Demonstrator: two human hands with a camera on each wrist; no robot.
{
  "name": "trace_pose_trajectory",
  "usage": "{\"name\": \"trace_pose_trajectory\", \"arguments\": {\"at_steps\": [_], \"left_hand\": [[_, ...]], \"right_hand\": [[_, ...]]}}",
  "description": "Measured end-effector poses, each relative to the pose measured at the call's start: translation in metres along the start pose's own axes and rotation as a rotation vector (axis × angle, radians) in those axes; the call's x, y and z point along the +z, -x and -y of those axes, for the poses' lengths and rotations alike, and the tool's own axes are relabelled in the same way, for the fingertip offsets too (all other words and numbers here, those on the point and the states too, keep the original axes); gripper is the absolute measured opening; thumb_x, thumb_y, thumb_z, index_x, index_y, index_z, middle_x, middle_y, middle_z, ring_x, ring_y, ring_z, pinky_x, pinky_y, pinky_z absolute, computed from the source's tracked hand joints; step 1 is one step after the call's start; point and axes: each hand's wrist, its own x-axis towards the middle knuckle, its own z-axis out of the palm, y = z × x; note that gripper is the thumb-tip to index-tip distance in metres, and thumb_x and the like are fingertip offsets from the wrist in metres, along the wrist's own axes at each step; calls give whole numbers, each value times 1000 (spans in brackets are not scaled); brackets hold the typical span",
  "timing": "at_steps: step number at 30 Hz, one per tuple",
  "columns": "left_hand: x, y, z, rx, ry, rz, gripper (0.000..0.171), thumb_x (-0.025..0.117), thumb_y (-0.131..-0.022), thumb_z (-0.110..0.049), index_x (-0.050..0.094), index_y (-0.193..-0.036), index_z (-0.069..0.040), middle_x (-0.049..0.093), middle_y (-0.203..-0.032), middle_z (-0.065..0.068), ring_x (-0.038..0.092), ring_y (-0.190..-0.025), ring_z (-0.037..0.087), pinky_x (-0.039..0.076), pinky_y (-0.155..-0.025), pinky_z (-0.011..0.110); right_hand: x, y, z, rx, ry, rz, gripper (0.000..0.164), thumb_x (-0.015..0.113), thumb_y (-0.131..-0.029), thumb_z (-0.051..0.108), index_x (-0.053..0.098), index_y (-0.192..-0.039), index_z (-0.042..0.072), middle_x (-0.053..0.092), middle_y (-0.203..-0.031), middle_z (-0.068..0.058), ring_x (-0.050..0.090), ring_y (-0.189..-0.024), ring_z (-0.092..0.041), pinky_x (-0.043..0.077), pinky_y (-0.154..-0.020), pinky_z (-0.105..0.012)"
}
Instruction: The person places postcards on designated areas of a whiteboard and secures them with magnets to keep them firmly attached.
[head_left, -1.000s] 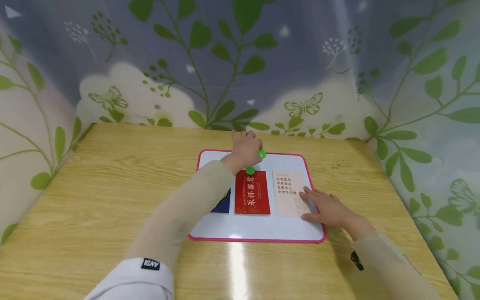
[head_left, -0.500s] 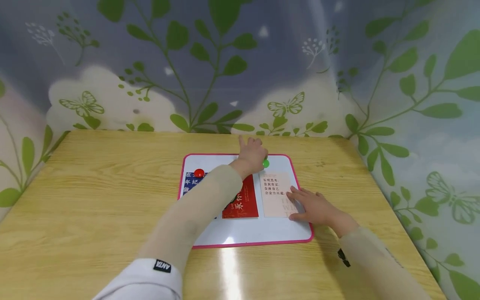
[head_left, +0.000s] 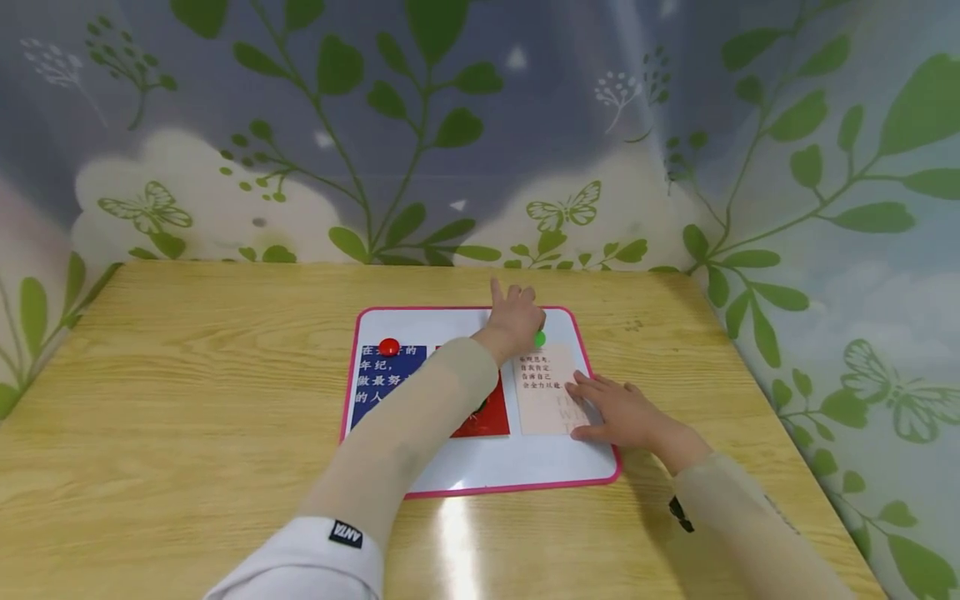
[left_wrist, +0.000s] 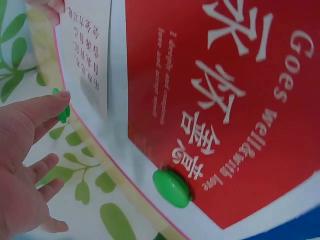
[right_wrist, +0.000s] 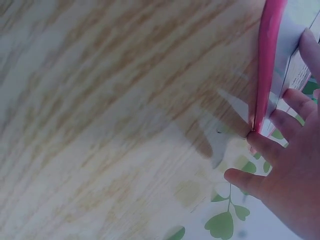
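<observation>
A white magnetic board [head_left: 517, 463] with a pink rim lies on the table. My left hand [head_left: 516, 321] pinches a green round magnet [left_wrist: 63, 116] between thumb and finger, just above the top of the pale card [head_left: 542, 400]. Spread fingers of my right hand [head_left: 633, 417] rest on that card's right side and the board's edge. In the middle lies a red card [left_wrist: 200, 95], with another green magnet [left_wrist: 171, 188] at its top; my left arm partly covers the card in the head view. A red magnet [head_left: 389, 347] sits on top of the blue card [head_left: 386, 375].
The wooden table [head_left: 210, 400] extends around the board. Behind it stands a wall covering [head_left: 300, 167] with leaf and butterfly prints, which continues along the right side.
My left hand has moved right with the green magnet, from above the red card to the pale card's top. The view has shifted, and the red magnet now shows. My right hand stays on the card.
</observation>
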Motion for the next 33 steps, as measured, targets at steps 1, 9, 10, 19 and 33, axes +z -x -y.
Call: {"name": "trace_pose_trajectory", "arguments": {"at_steps": [1,9,10,19,33], "left_hand": [[1,-1,-1,0,-2,4,24,62,-88,-33,67,-112,-27,45,-137,4,32,-134,27,7,-113,61],[11,-4,0,-18,-6,25,22,60,-90,-31,67,-110,-26,44,-139,5,31,-135,28,6,-113,61],[12,-4,0,-19,-1,28,21,60,-90,-30,67,-110,-25,44,-138,5,31,-135,28,5,-113,61],[17,-9,-1,-11,39,6,22,63,-88,-29,67,-109,-25,48,-134,5,35,-132,28,6,-113,61],[21,-10,-5,-16,24,33,24,64,-88,-29,67,-111,-27,48,-134,4,33,-134,27,7,-113,61]], "right_hand": [[0,0,0,-2,1,-2,73,65,-83,45,40,-142,12,29,-152,-14,26,-138,-42,20,-102,-72],[3,0,0,2,-7,-2,72,65,-83,45,40,-142,13,29,-153,-13,26,-138,-41,20,-103,-71],[3,0,0,7,-10,-1,72,66,-83,44,40,-143,13,29,-153,-13,25,-139,-41,19,-104,-71],[3,1,-3,5,-3,-10,72,66,-83,43,40,-142,13,29,-153,-13,26,-138,-41,20,-103,-71],[1,1,0,6,3,-8,72,66,-83,45,40,-142,12,30,-152,-14,27,-138,-42,21,-102,-71]]}}
